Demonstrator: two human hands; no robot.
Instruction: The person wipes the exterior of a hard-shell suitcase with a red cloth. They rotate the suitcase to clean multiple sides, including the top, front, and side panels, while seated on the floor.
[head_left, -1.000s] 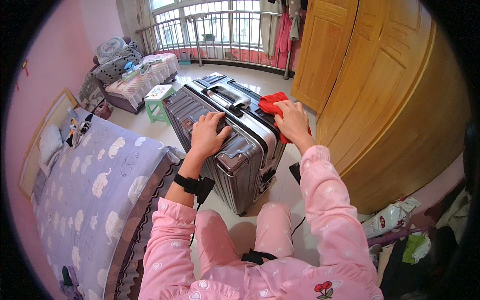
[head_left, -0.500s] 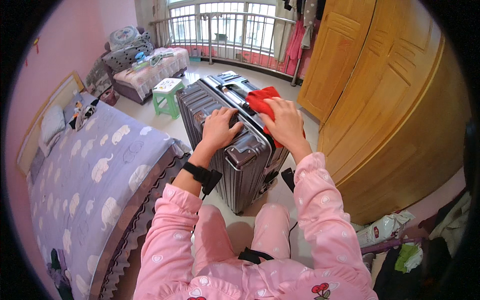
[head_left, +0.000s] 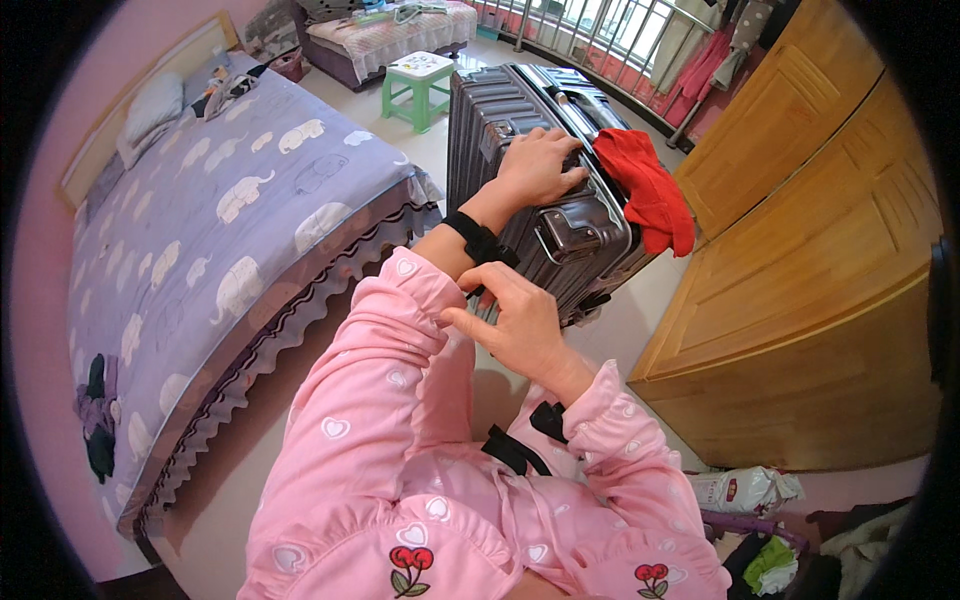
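A dark grey ribbed suitcase (head_left: 478, 140) stands upright in front of me. My left hand (head_left: 540, 165) lies on its upper side near the handle, fingers spread, holding nothing. A red cloth (head_left: 645, 190) is draped over the suitcase's right edge, free of both hands. My right hand (head_left: 520, 318) is at my left forearm, by the pink sleeve cuff (head_left: 440, 290) and the black wristband (head_left: 478, 240). Its thumb and forefinger are apart at the cuff's edge; the other fingers are partly hidden.
A bed (head_left: 200, 230) with an elephant-print cover stands on the left. Behind it are a green and white stool (head_left: 418, 85) and a sofa (head_left: 400, 35). A wooden wardrobe (head_left: 800, 270) rises on the right, with a white bag (head_left: 750, 490) and clothes below it.
My right hand has let go of the red cloth and come back to my left sleeve. The cloth now hangs over the suitcase edge. My view has turned downward and left.
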